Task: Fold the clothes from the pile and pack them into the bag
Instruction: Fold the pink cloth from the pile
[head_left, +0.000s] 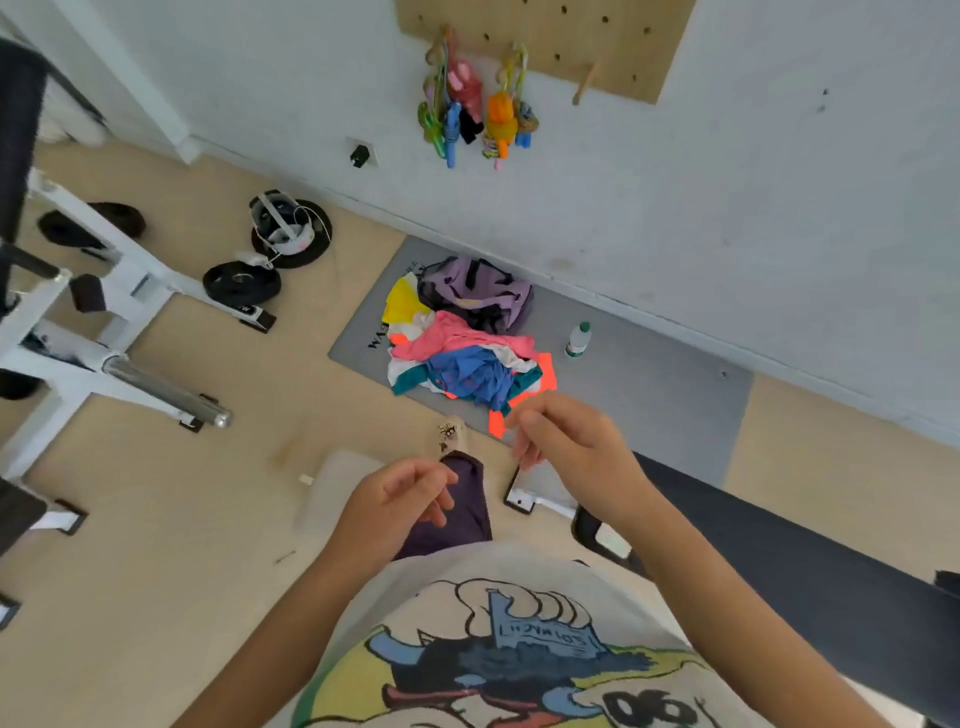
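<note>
A grey mat (649, 384) lay on the floor with its far edge along the white wall. On the mat's left part sat the pile of clothes (457, 358), a loose heap of pink, blue, yellow, white, teal and orange pieces reaching toward the mat's near edge. The purple bag (478, 291) stood at the mat's far edge, touching the back of the pile and slumped. A small plastic bottle (577, 340) with a green cap stood upright on the mat, just right of the pile and apart from it.

Both hands hovered in the air in front of the person's printed shirt (498, 649), on the near side of the mat. The left hand (400, 493) had loosely curled fingers and held nothing. The right hand (566, 436) was raised near the mat's near edge, fingers relaxed and bent, also holding nothing. Neither touched the clothes.
</note>
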